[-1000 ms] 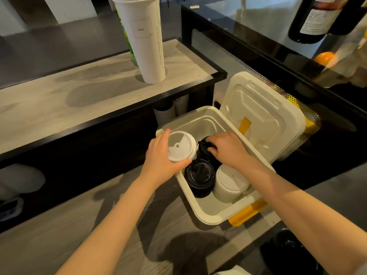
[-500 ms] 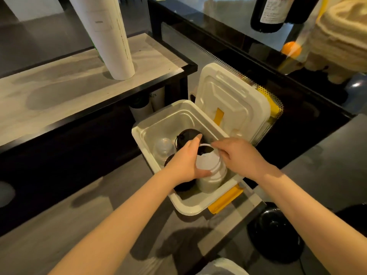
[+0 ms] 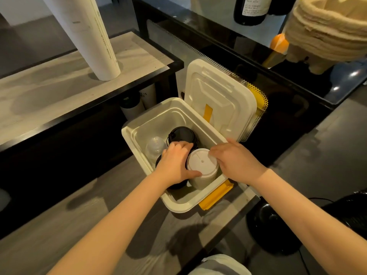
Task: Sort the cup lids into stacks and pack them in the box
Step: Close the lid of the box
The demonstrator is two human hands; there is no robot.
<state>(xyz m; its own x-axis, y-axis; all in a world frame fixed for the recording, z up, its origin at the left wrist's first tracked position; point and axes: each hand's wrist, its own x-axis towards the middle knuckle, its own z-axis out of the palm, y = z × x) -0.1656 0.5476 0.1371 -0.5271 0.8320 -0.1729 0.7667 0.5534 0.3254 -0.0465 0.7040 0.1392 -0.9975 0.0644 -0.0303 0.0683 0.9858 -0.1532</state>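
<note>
A cream plastic box point(image 3: 179, 205) stands open on the grey counter, its lid point(image 3: 220, 100) leaning back. Inside stand a stack of white lids point(image 3: 201, 167) at the near right, a stack of black lids point(image 3: 182, 134) behind it, a clear dome lid stack point(image 3: 155, 146) at the left, and another black stack mostly hidden under my left hand point(image 3: 175, 163). My left hand grips the left side of the white stack's top lid. My right hand point(image 3: 235, 159) touches that lid's right edge with its fingertips.
A tall sleeve of white cups point(image 3: 89, 36) stands on the raised wooden shelf point(image 3: 59, 92) at the left. A black glass display case point(image 3: 248, 48) runs behind the box. A black round object point(image 3: 272, 229) sits on the floor at the right. Yellow latches point(image 3: 215, 195) stick out of the box.
My left hand carried a white lid from the box's left rim onto the white stack. My right hand left the black stack and came to the white stack's right edge.
</note>
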